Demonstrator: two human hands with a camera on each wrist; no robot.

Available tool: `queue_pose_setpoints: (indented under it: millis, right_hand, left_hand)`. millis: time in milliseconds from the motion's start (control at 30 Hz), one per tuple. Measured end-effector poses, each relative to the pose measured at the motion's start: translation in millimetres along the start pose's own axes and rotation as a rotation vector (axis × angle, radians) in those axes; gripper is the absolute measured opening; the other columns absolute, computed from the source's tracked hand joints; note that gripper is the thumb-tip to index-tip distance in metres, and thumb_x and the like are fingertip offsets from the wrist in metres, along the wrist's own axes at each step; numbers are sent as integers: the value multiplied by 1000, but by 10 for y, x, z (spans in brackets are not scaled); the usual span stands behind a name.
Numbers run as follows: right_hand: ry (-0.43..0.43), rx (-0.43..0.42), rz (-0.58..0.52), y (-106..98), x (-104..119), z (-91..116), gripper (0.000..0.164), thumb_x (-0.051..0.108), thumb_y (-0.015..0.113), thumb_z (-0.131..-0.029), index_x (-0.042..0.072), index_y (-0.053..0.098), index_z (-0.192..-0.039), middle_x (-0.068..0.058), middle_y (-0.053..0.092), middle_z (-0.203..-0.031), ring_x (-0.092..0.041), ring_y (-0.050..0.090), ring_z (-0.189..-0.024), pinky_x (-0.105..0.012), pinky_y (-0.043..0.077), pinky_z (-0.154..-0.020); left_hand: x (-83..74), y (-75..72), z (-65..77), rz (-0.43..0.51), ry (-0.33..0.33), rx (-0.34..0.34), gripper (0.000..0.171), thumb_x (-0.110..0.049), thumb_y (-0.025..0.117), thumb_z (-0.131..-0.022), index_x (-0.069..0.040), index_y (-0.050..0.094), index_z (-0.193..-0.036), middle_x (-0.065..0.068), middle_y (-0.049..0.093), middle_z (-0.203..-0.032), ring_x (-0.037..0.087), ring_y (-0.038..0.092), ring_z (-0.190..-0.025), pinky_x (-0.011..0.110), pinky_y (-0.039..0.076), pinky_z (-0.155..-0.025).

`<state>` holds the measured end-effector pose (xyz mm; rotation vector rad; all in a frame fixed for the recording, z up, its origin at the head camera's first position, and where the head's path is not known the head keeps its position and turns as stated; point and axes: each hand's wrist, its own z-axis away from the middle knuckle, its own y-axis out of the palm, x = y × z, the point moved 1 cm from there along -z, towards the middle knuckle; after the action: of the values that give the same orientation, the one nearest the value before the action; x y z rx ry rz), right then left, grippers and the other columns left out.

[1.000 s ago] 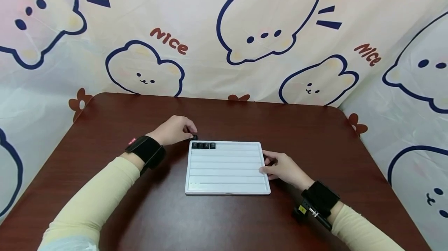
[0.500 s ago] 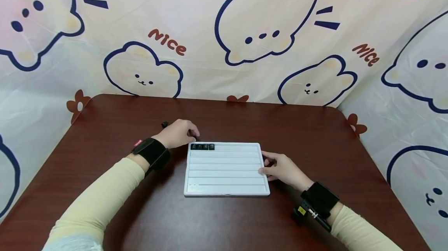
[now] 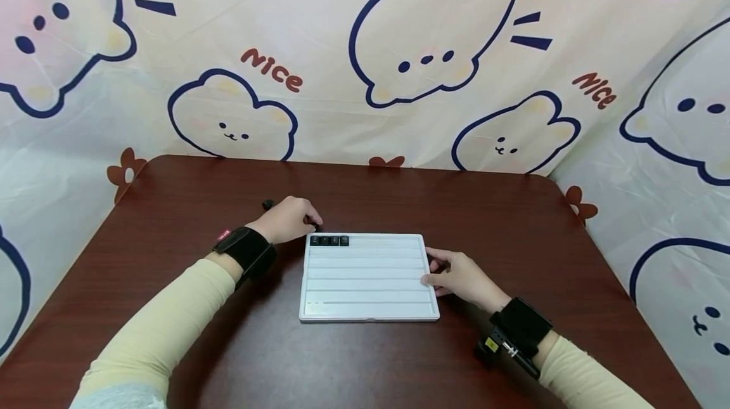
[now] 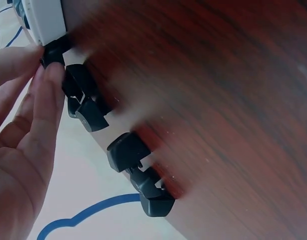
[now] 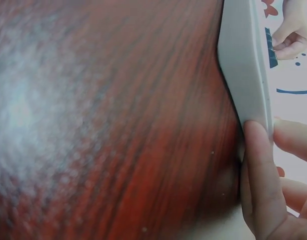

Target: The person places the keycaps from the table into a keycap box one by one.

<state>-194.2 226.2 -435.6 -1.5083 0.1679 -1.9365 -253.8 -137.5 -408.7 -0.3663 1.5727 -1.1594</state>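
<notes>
A white board with raised rows lies flat on the table, with several black keycaps lined up in its top left corner. Beside that same corner, my left hand pinches another black keycap between thumb and fingertips; in the left wrist view it overlaps the end of the board. My right hand grips the board's right edge, thumb on top and fingers along the side. The right wrist view shows the fingers close against the board's white side wall.
Several loose black keycaps lie on the table near my left hand, mostly hidden behind it in the head view. A small black object shows past the left wrist. Brown wooden table; a patterned cloth hangs behind.
My left hand has shifted slightly right and closer to the board's top left corner, uncovering the small black object behind the wrist. The right hand and board stay put.
</notes>
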Motion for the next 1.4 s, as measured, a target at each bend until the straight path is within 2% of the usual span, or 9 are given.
queue_pose_setpoints:
  millis: [267, 433, 900, 1067, 1300, 1400]
  right_hand:
    - [10, 0, -8, 14, 2, 7, 68, 3, 76, -91, -7, 43, -150, -14, 52, -102, -20, 60, -80, -35, 61, -70]
    - [1, -1, 6, 9, 17, 7, 69, 3, 76, -92, -8, 43, -151, -14, 51, -102, -20, 58, -79, -34, 60, -69]
    - [16, -11, 1, 3, 31, 11, 68, 3, 76, -91, -7, 44, -150, -13, 52, -102, -19, 59, -78, -35, 61, -70]
    - [7, -9, 7, 4, 37, 15, 68, 2, 76, -91, -7, 44, -150, -13, 52, -101, -20, 59, -78, -35, 61, -70]
    - [9, 0, 6, 13, 44, 29, 69, 2, 76, -92, -8, 42, -151, -13, 51, -102, -20, 59, -79, -35, 61, -69]
    - [8, 2, 11, 8, 48, 29, 69, 2, 76, -92, -8, 42, -151, -13, 51, -102, -20, 58, -79, -35, 61, -69]
  left_hand:
    - [-10, 27, -2, 6, -18, 9, 30, 13, 60, -91, -2, 79, -110, 13, 73, -115, 24, 65, -103, 36, 56, -86]
    - [2, 33, -11, 5, -38, 9, 29, 12, 61, -92, -1, 78, -112, 14, 72, -118, 24, 63, -104, 32, 53, -81]
    - [-50, 20, -18, -14, -44, 4, 26, 10, 65, -92, -1, 78, -112, 14, 73, -116, 28, 65, -110, 41, 55, -93]
    - [-58, 20, -13, -17, -45, -22, 25, 10, 65, -92, 0, 78, -111, 15, 73, -115, 29, 65, -110, 42, 55, -94]
    - [-93, 4, -20, 5, -62, -57, 23, 8, 67, -93, 0, 75, -113, 16, 71, -115, 27, 66, -102, 41, 55, -93]
    - [-119, -5, -21, 9, -64, -65, 23, 7, 67, -93, 0, 75, -114, 16, 71, -115, 28, 66, -104, 41, 55, -94]
